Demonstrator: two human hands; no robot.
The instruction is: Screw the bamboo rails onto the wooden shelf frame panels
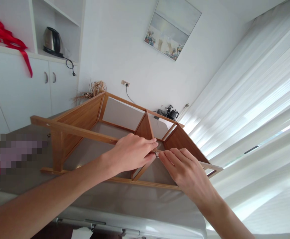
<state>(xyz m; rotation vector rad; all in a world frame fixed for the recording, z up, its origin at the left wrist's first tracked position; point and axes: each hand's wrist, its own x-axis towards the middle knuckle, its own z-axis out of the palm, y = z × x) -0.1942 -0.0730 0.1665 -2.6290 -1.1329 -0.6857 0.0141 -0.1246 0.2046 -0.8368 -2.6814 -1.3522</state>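
Note:
A wooden shelf frame [85, 133] rests on the table, with side panels and an upright divider [145, 127] between its rails. My left hand [132, 151] is closed around the near upper rail, above the divider. Just to its right, my right hand [184, 166] pinches a small bent metal rod [156, 154], which looks like a hex key. The rod's tip meets the rail beside my left fingertips. My fingers hide the spot where it enters and most of the rod.
The frame stands on a grey tabletop [145, 202]. Dried stalks [97, 88] and a black coffee pot [173, 114] lie beyond it. A kettle [52, 40] and red ribbon [7, 36] sit on the white cabinet. Curtains [259, 99] hang at right. A pixelated patch covers the left edge.

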